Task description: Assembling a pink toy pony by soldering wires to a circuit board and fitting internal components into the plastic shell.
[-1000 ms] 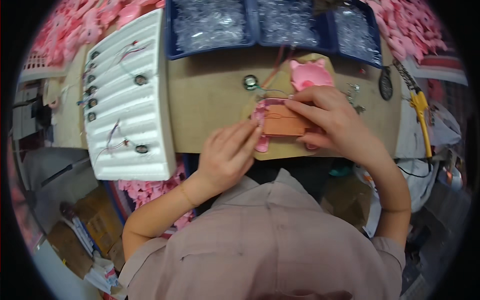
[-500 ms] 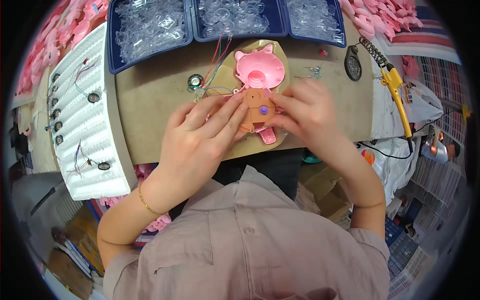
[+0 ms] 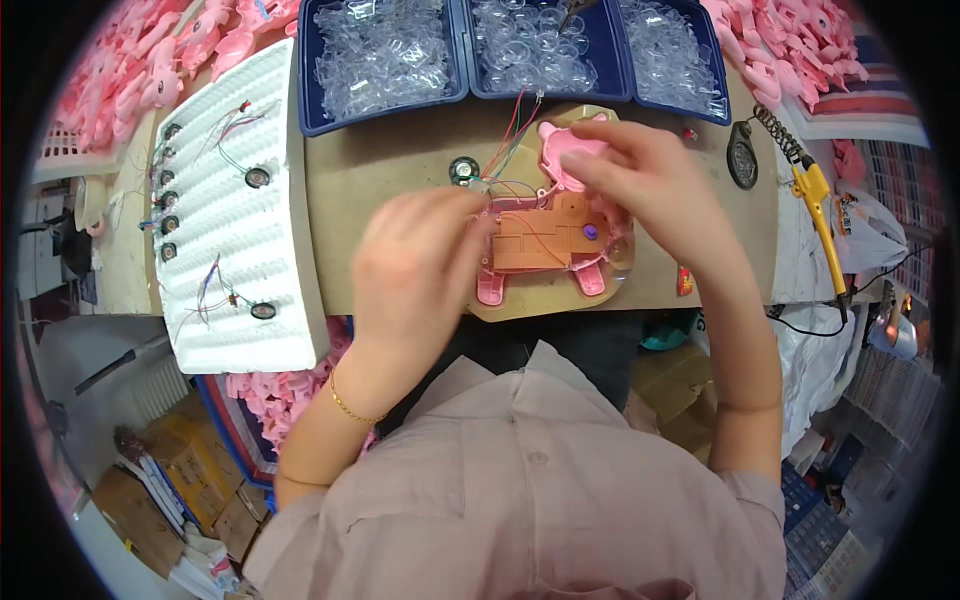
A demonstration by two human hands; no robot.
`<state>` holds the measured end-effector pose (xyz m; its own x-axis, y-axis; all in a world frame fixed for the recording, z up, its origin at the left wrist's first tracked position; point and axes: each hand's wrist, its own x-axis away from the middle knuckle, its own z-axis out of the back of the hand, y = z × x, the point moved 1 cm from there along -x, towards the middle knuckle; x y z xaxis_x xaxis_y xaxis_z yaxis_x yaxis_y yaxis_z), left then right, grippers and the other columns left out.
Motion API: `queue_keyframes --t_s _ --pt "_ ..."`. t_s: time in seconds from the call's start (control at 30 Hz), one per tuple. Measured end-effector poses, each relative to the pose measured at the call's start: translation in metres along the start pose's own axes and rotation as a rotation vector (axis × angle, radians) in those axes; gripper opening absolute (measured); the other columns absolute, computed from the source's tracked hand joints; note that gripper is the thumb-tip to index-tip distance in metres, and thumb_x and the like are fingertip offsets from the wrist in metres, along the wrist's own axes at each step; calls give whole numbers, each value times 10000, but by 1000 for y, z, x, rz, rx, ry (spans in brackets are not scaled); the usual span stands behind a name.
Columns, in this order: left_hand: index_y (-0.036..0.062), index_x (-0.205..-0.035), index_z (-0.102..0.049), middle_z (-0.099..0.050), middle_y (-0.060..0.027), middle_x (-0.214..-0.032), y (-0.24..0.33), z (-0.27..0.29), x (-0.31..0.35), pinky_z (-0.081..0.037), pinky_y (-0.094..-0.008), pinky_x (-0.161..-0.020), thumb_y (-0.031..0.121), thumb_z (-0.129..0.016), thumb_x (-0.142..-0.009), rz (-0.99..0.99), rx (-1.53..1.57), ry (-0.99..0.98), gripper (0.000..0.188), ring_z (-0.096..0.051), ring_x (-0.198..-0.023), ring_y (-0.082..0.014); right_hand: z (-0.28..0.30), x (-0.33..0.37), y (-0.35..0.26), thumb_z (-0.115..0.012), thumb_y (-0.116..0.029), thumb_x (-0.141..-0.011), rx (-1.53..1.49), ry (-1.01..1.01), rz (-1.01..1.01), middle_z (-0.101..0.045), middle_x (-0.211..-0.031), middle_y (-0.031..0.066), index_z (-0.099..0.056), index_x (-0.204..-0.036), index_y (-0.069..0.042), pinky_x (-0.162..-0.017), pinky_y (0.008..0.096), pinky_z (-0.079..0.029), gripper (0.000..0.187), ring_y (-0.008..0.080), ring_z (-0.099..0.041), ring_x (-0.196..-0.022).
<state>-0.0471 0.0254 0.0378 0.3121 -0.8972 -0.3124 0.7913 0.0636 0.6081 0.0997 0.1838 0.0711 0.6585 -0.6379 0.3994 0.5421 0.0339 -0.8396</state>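
Observation:
A pink plastic animal-shaped toy shell (image 3: 490,287) lies open on a tan pad (image 3: 520,306), its cavity up. An orange-brown plate (image 3: 520,250) with a purple knob (image 3: 590,232) sits inside, and a thin red wire crosses it. My right hand (image 3: 660,180) has its thumb and fingers closed around the pink head part of the shell, covering some of it. At the shell's left end is my left hand (image 3: 410,265), fingers bent and pressed together; whatever lies between the fingertips is hidden. Beyond it sits a small round speaker (image 3: 464,170) with coloured wires.
Blue bins (image 3: 385,120) of clear plastic parts line the back. A white foam tray (image 3: 240,320) with wired speakers stands at left. Pink shells (image 3: 790,45) are heaped at the back corners. At right are a yellow soldering iron (image 3: 820,220) and a black oval object (image 3: 741,155).
The view has shifted, so the bench appears further right. Both hands have come off the orange-brown plate: the left toward the shell's left end, the right up to the head part.

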Motion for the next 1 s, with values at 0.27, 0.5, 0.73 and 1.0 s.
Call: queue_keyframes --t_s 0.27,0.5,0.73,1.0 --pt "29 -809 -637 -593 -104 -806 1 -19 -31 -457 -392 -727 170 -724 -733 28 33 -99 182 -564 -784 -298 -13 -37 -3 -598 -223 -910 -117 -122 192 -566 -694 -19 -640 -937 -2 -466 187 -357 226 35 -492 -544" --pt "57 -876 -593 -572 -97 -817 -12 -24 -24 -476 -377 -672 75 -698 -715 -158 119 -132 193 -564 -788 -292 21 22 18 -661 -25 -780 555 24 524 -631 -938 113 -629 -1125 -50 -727 319 -507 347 263 -635 -894" --pt "64 -841 -609 -556 -78 -780 -3 -26 -29 -457 -365 -689 103 -720 -714 -257 58 -92 173 -543 -736 -270 -16 -62 15 -670 -49 -705 637 -11 985 -574 -995 74 -646 -970 -88 -791 333 -470 269 250 -577 -943" --pt "10 -828 -649 -556 -71 -747 -9 -20 -34 -434 -315 -601 126 -728 -771 268 477 -347 151 -533 -647 -197 18 -12 31 -646 -94 -720 938 350 973 -579 -928 57 -573 -787 -52 -771 358 -455 108 245 -583 -894"
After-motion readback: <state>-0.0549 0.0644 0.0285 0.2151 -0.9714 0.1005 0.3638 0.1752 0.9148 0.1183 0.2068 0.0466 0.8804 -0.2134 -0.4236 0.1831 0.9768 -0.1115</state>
